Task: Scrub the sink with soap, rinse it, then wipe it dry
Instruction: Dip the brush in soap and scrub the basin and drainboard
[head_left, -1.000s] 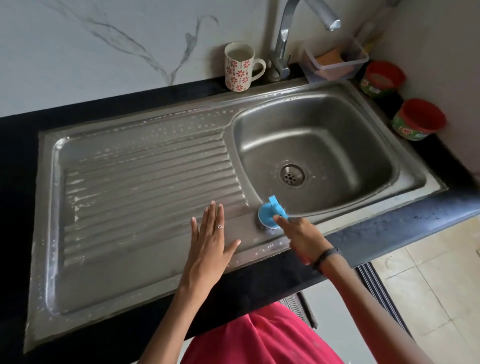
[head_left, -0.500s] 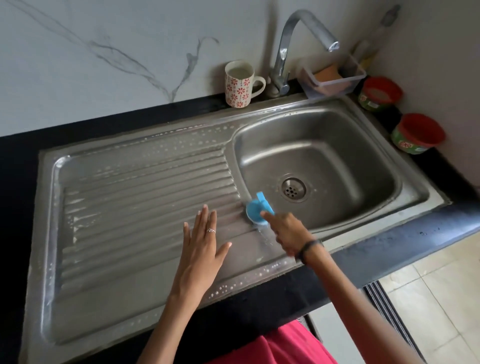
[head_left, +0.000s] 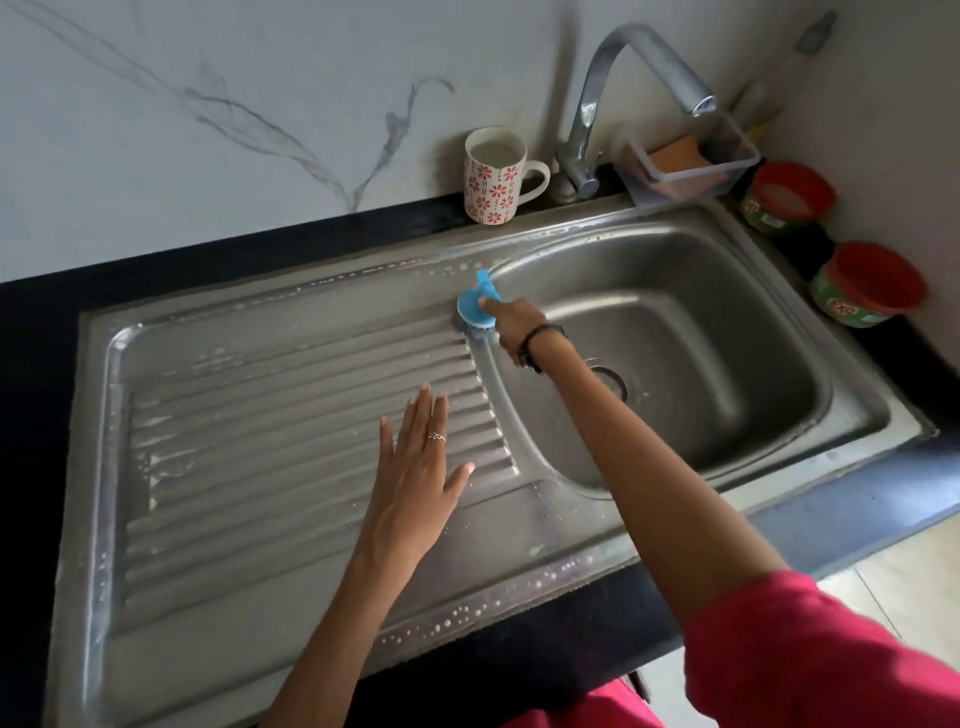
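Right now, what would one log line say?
scrubbing | right hand grips blue scrubber at basin's far-left rim | left hand flat on drainboard

Your right hand (head_left: 511, 325) now holds the blue scrubber (head_left: 475, 310) at the far end of the ridge between the drainboard and the basin of the sink (head_left: 270, 597), up near the back rim; a second ago it was at the near end of that ridge, close to the front edge. Your arm now stretches across the basin and covers part of the drain (head_left: 613, 382). Your left hand (head_left: 421, 467) lies flat on the drainboard ribs a little farther from the front edge than before. A pink sleeve (head_left: 810, 649) now shows at lower right.
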